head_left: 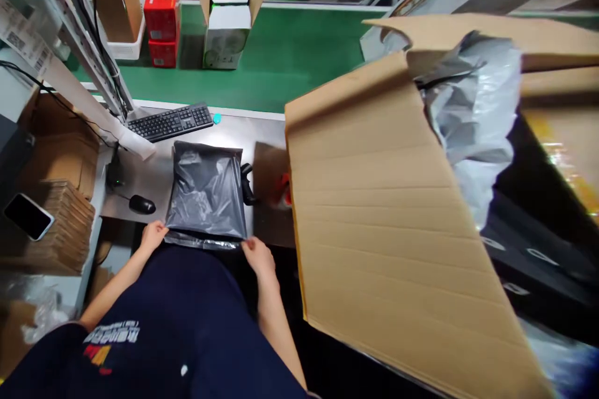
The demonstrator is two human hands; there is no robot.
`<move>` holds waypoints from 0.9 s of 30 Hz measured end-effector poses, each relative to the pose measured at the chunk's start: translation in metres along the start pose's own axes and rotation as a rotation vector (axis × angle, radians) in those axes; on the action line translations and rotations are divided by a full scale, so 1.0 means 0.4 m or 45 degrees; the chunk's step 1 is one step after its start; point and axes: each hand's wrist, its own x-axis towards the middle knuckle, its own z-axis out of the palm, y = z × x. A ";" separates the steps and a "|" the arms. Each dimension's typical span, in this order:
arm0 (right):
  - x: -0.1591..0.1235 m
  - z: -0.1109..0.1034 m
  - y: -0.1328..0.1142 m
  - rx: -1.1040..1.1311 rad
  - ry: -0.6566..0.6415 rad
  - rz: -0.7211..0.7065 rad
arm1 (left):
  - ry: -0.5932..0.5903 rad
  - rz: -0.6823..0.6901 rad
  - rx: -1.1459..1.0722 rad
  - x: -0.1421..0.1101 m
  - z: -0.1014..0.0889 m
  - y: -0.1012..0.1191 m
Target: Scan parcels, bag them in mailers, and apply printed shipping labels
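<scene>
Two hands, both grasping. Left hand [153, 235] pinches the near left corner of a dark gray plastic bag [206, 190]; right hand [259, 255] pinches the near right corner. Bag lies flat on the metal table [156, 177], its near edge at the table's front edge, close to the dark blue shirt [187, 305]. A shiny loose strip [201, 241] runs along that edge between the hands.

Left of bag: band of tabletop, then a black mouse [141, 204] near the left hand. Beyond the bag's far edge: narrow strip of table, then a black keyboard [171, 123], set askew, with a small teal cap [216, 118] just beside its right end. Right of bag: a black object [248, 184] at its side edge, type unclear, partly hidden.

Tightest side is the right: a large carton [374, 212] rises near the right hand, its left edge limiting sideways room. Far side: green surface [290, 37], with a wide stretch between the open white box [227, 34] and the carton. Far left: phone [29, 217] on stacked cardboard [70, 230].
</scene>
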 end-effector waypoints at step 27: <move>-0.105 0.486 -0.342 0.010 -0.127 -1.231 | -0.570 -0.175 -0.511 0.031 -0.130 -0.072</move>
